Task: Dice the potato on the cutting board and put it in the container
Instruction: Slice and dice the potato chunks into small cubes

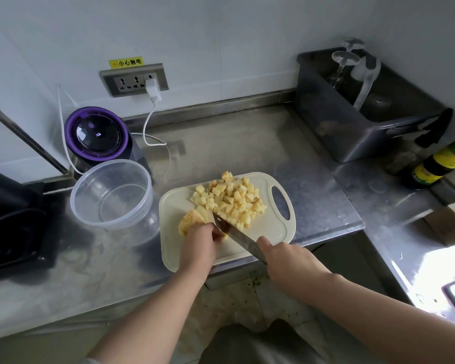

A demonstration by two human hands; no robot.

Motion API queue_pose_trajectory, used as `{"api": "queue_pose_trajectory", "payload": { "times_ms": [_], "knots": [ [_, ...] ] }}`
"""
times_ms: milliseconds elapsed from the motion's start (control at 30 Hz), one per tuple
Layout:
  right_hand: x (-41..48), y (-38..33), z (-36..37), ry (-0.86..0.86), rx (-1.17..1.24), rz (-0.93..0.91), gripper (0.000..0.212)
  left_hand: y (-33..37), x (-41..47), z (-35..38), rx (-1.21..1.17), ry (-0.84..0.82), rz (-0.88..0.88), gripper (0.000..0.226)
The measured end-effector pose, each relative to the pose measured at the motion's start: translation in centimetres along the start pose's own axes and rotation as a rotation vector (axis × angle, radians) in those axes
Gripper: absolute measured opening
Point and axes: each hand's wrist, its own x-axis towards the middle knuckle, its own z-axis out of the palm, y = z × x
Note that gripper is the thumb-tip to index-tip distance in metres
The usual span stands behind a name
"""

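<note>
Left hand (202, 239) fingers curled on uncut potato chunk (191, 221) at cutting board (174, 206) left edge; right hand (286, 258) clamped on knife (234, 235). Blade beside those fingers: slip could cut. Board sits at tabletop (247, 143) front edge: could tip.

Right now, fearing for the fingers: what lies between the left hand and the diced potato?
The knife blade, close beside the left hand gripping the potato piece, in the head view.
</note>
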Motion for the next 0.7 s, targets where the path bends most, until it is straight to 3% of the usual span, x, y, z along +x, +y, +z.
{"api": "queue_pose_trajectory", "payload": {
  "times_ms": [700],
  "knots": [
    [-0.3,-1.6,-0.5,0.011,0.002,-0.024,0.041,-0.2,0.2,0.0,0.023,-0.024,0.017,0.016]
  ]
}}
